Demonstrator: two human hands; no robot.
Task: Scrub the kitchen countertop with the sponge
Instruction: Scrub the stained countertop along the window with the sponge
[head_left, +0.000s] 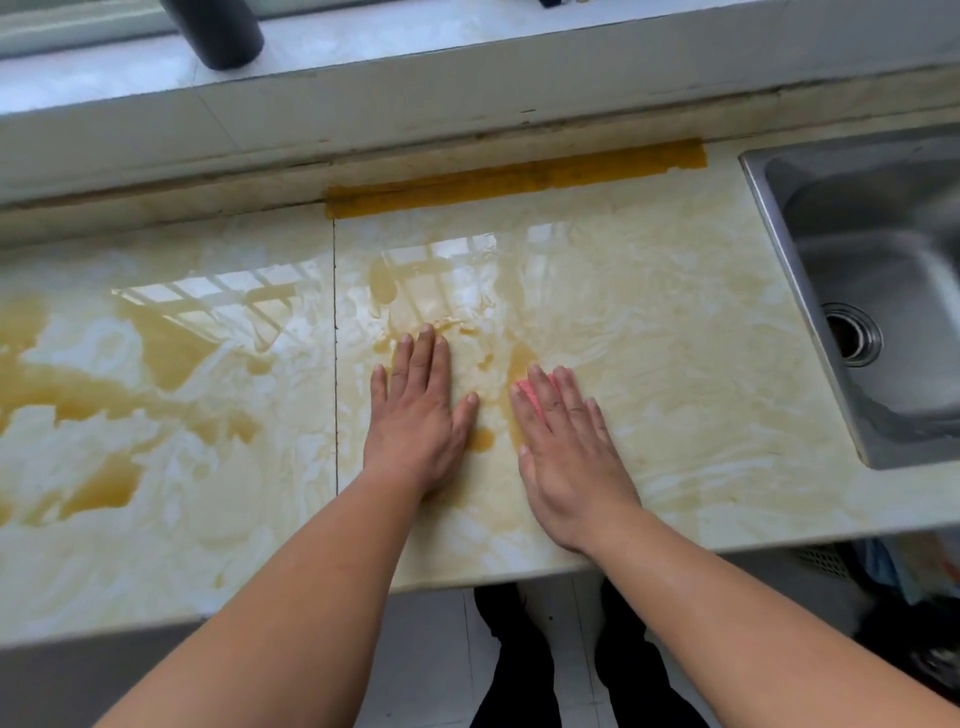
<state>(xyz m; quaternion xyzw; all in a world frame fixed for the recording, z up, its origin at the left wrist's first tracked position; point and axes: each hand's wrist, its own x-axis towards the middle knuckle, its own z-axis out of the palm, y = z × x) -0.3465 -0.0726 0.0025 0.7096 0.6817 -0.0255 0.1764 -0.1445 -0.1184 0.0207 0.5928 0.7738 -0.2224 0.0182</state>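
The glossy cream marble countertop (675, 332) carries brown liquid stains, heaviest at the left. My left hand (415, 415) lies flat on it, palm down with fingers together, and holds nothing. My right hand (566, 441) lies beside it, pressed flat on a pink sponge (530, 391). Only a thin pink edge of the sponge shows between and beside the fingers; the rest is hidden under the hand. A small brown puddle (480, 439) sits between the two hands.
A stainless steel sink (872, 291) with a drain is set into the counter at the right. Yellow tape (514, 179) runs along the back edge. A dark cylindrical container (218, 31) stands on the windowsill. The counter's front edge runs below my wrists.
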